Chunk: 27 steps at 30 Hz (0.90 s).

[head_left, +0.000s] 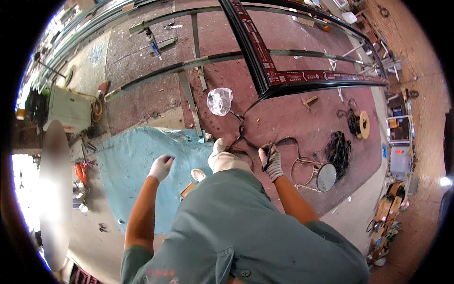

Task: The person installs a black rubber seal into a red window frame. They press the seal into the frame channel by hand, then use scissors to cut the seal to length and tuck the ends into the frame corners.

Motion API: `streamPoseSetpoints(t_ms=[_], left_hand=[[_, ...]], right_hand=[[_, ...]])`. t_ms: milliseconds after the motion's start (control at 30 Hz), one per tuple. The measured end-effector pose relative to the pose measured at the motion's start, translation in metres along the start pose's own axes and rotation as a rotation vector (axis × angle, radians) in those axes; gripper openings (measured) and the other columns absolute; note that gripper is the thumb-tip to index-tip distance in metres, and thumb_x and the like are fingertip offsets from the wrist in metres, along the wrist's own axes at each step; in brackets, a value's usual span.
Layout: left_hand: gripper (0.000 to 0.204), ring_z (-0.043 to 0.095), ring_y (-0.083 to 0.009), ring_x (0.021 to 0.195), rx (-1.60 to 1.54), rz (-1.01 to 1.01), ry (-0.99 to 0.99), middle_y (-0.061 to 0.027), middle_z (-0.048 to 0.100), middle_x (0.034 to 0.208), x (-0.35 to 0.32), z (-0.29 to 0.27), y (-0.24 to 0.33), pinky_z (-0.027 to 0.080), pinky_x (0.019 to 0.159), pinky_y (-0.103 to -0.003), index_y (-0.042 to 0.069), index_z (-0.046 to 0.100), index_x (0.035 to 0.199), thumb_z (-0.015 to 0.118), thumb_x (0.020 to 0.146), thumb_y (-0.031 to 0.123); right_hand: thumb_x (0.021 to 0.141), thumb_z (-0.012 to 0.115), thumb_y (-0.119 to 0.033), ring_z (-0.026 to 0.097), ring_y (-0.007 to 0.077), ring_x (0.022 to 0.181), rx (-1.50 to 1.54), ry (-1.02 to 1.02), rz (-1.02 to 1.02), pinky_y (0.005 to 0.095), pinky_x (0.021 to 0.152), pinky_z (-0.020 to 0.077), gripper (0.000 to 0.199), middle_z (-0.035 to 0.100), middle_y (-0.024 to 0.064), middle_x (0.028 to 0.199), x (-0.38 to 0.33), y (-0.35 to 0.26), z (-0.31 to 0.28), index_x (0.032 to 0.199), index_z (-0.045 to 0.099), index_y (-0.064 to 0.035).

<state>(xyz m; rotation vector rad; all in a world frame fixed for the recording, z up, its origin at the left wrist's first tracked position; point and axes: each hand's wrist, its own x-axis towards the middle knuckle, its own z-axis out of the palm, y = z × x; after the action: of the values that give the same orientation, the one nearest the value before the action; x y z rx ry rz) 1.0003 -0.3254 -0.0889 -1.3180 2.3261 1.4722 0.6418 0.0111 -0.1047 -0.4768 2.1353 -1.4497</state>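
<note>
1. Two gloved hands worked low over red floor (293, 118).
2. Right hand (271, 162): closed around black rubber strip (246, 137), gripped where its loops gathered, probably to keep slack from tangling.
3. Left hand (161, 167): loosely half-open, empty, hovering above teal sheet (132, 165).
4. Strip trailed far toward dark red frame (302, 77), past clear plastic bag (220, 101).

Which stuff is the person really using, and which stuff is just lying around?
In use:
right hand gripping the black strip
that strip runs up to the dark frame
left hand over the blue sheet

Lying about:
clear plastic bag
cable spool
black cord pile
round stool
</note>
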Motion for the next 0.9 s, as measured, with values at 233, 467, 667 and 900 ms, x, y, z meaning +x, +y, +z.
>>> streamPoseSetpoints(t_ms=[233,467,667,900], left_hand=[[0.036,0.068,-0.0249,0.107,0.123,0.277,-0.298,-0.0165,0.070,0.119,0.144,0.072,0.195,0.050,0.097,-0.034,0.004,0.065,0.127,0.065,0.097,0.022],[0.054,0.069,-0.0296,0.098,0.023,0.481,-0.357,-0.0163,0.069,0.117,0.234,0.166,0.289,0.055,0.089,-0.035,0.004,0.054,0.138,0.071,0.093,0.027],[0.049,0.063,-0.0163,0.094,-0.242,0.079,-0.595,-0.0085,0.071,0.104,0.226,0.163,0.318,0.053,0.087,-0.032,-0.001,0.062,0.128,0.073,0.095,0.033],[0.037,0.062,-0.0092,0.080,-0.298,0.148,-0.520,-0.0014,0.069,0.093,0.222,0.125,0.363,0.053,0.072,-0.028,0.001,0.068,0.120,0.070,0.097,0.030]], right_hand=[[0.094,0.064,-0.003,0.062,0.0155,0.083,0.335,0.224,0.078,0.0319,0.078,0.0553,0.005,0.066,0.0025,0.087,0.032,-0.017,0.003,0.096,0.061,-0.0067],[0.089,0.068,0.004,0.061,0.0118,0.073,0.589,0.242,0.188,0.0259,0.071,0.0522,0.016,0.064,-0.0006,0.082,0.079,0.005,-0.019,0.095,0.059,-0.0078],[0.091,0.070,-0.004,0.060,0.0106,0.081,0.272,0.072,0.195,0.0267,0.072,0.0500,0.014,0.065,-0.0006,0.090,0.082,-0.017,-0.055,0.099,0.060,-0.0074],[0.103,0.058,-0.030,0.047,0.0098,0.057,0.525,-0.114,0.572,0.0282,0.052,0.0399,0.025,0.055,-0.0015,0.070,0.090,-0.030,-0.054,0.103,0.063,-0.0057]])
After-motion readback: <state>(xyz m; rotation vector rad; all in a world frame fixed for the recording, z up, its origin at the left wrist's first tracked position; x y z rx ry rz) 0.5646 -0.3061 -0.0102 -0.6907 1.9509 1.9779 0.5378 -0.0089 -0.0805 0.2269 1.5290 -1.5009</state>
